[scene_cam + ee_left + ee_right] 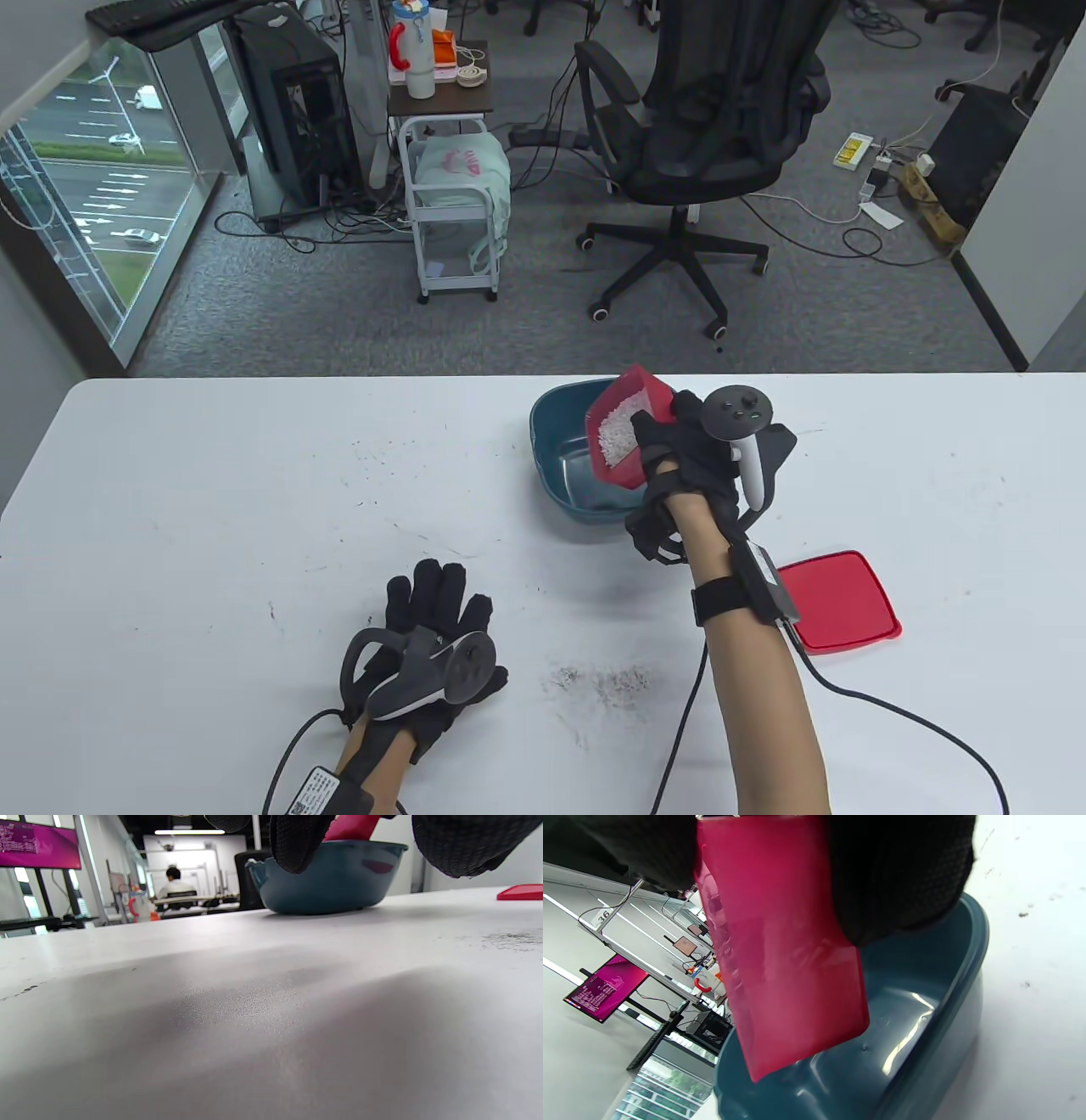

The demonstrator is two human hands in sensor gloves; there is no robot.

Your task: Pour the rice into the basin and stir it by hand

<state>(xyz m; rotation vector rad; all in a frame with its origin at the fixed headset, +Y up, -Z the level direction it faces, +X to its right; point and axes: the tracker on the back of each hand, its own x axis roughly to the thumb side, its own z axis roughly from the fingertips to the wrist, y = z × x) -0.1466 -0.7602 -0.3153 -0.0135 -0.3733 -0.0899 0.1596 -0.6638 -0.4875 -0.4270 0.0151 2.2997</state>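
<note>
My right hand (691, 450) gripped the red container (624, 424), fingers curled round its side, and held it tilted over the blue basin (551, 458). Rice (618, 429) sat heaped against the container's lower wall, close to the lip. In the table view the basin floor showed bare blue with a sheen; no grains visible down there that I could make out. The right wrist view gave the container's underside hanging inside the basin's rim (971, 955), its lower corner above the hollow.

My left hand (433, 632) lay flat on the white table (212, 509), fingers straight and slightly apart, holding nothing, well apart from the basin.

The red lid (840, 598) lay on the table near my right forearm, already off.

Judged progress: early in the pour. Lid removed, container lifted and tipped over the basin, but most or all of the rice was yet to go across. Left to do: steeper tilt to empty the container, set it aside, then put a hand in and stir.

Dark specks and a smudge (607, 679) marked the tabletop between my arms.
</note>
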